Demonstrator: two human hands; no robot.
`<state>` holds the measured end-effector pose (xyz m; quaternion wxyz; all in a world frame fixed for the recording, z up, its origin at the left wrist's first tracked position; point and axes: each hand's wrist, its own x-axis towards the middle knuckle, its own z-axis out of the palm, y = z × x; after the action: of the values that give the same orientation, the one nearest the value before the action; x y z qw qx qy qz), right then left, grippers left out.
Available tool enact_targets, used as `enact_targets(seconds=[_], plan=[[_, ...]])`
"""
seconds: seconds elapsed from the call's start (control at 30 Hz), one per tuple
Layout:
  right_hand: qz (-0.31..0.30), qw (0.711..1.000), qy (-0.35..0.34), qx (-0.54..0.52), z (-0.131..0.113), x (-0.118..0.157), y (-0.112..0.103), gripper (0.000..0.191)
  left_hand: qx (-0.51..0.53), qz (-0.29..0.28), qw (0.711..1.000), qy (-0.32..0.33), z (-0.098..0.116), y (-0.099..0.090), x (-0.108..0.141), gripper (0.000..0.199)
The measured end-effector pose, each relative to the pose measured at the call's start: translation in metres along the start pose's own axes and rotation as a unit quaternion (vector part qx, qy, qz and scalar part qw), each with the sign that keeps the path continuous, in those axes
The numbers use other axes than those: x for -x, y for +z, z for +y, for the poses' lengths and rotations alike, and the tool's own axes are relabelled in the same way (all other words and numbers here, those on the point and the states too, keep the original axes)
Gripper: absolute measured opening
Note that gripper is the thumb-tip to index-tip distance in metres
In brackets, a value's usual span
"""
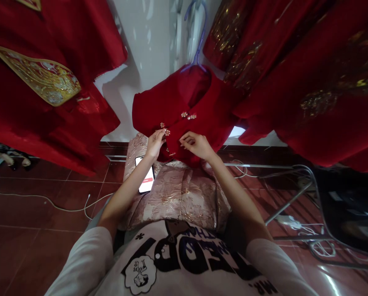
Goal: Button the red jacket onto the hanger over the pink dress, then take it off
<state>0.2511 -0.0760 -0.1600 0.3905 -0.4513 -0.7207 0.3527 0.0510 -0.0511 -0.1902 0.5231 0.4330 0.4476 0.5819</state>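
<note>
A red short jacket hangs before me on a purple hanger. Jewelled flower fasteners run down its front. At the jacket's lower left, my left hand is closed in a pinch on a jewelled fastener. To the right of it, close against the red cloth, my right hand has thumb and fingers pressed together; anything they hold is too small to make out. A pink-gold brocade cloth lies over my lap, under the jacket's hem.
A phone with a lit screen lies on the brocade, beside my left forearm. Red embroidered garments hang on the left, more red garments on the right. A black metal-framed chair stands at right. White cables cross the tiled floor.
</note>
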Motion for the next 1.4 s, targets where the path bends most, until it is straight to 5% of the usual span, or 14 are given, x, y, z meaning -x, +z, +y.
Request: enact_targets(seconds=[0.2, 0.3, 0.37, 0.47, 0.57, 0.83, 0.97, 1.1, 1.17, 1.3, 1.4], plan=[[-0.007, 1.0, 0.0, -0.002, -0.001, 0.0, 0.0, 0.013, -0.048, 0.047, 0.998, 0.01, 0.002, 0.004, 0.0, 0.008], [-0.001, 1.0, 0.003, 0.002, -0.001, 0.0, -0.001, 0.01, -0.079, -0.024, 0.997, -0.006, 0.014, 0.01, 0.004, 0.017], [-0.003, 1.0, 0.006, 0.003, -0.002, 0.0, -0.002, 0.008, -0.129, -0.086, 0.987, 0.046, 0.028, 0.015, 0.003, 0.019], [-0.013, 1.0, 0.01, 0.003, -0.003, 0.0, -0.003, 0.007, -0.226, -0.156, 0.937, 0.214, 0.052, 0.025, -0.005, 0.016], [-0.014, 1.0, 0.008, 0.001, -0.004, 0.0, -0.003, 0.006, -0.36, -0.16, 0.858, 0.329, 0.072, 0.036, -0.014, 0.026], [-0.016, 1.0, -0.006, -0.008, -0.008, 0.001, -0.007, 0.018, -0.615, -0.165, 0.655, 0.407, 0.098, 0.064, -0.023, 0.022], [0.036, 0.998, -0.04, -0.016, -0.02, 0.002, -0.012, 0.022, -0.603, -0.204, 0.629, 0.447, 0.108, 0.065, -0.031, 0.019], [0.27, 0.956, -0.104, -0.055, -0.035, -0.004, -0.023, 0.033, -0.573, -0.256, 0.616, 0.476, 0.115, 0.059, -0.04, 0.021], [0.334, 0.928, -0.146, -0.074, -0.042, -0.013, -0.029, 0.036, -0.572, -0.272, 0.607, 0.48, 0.115, 0.057, -0.045, 0.026], [0.25, 0.947, -0.171, -0.105, -0.057, -0.043, -0.035, 0.039, -0.591, -0.284, 0.583, 0.48, 0.117, 0.059, -0.045, 0.033], [0.192, 0.971, -0.132, -0.062, -0.061, -0.068, -0.03, 0.061, -0.635, -0.258, 0.565, 0.459, 0.121, 0.063, -0.037, 0.034]])
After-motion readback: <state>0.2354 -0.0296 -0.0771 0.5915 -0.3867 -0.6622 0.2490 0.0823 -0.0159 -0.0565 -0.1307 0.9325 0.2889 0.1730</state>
